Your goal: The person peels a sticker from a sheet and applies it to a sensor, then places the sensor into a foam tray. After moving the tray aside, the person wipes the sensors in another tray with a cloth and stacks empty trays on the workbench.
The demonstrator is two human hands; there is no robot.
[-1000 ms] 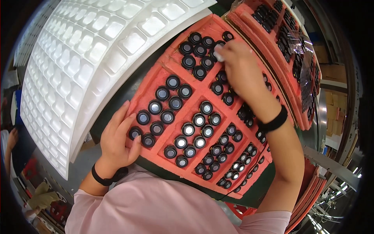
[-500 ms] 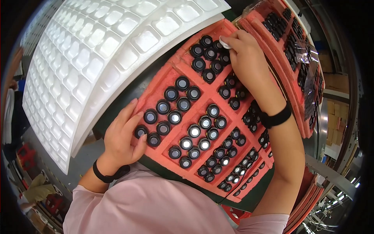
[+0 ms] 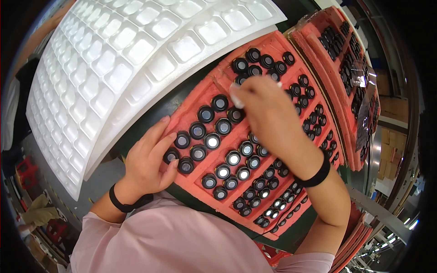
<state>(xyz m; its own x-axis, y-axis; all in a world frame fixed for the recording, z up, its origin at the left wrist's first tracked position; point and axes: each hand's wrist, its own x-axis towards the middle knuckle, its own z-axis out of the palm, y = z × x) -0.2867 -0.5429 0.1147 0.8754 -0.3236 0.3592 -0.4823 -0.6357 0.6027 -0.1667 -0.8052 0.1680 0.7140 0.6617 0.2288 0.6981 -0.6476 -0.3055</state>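
Note:
A red foam tray (image 3: 200,185) with several compartments lies slanted in front of me. Rows of black round lens-like pieces (image 3: 212,141) with pale, shiny tops fill its compartments. My right hand (image 3: 268,109) is over the upper part of the tray, pinching a small white wipe (image 3: 236,96) between thumb and fingers. The wipe is at the divider between two compartments, close to a black piece. My right hand hides the pieces beneath it. At the tray's near left corner, my left hand (image 3: 148,159) lies with fingers stretched along the rim and thumb apart, beside the end pieces.
Large white molded foam sheets (image 3: 123,59) with square pockets lean over the left side. More red foam trays of black parts (image 3: 348,68) stand at the right, with a clear plastic sheet (image 3: 362,100) on them. A person's arm (image 3: 45,29) shows at the upper left.
My right hand has moved left and nearer with the wipe, from the far compartment to the divider below it. My left hand stays at the tray's corner. The view has shifted slightly.

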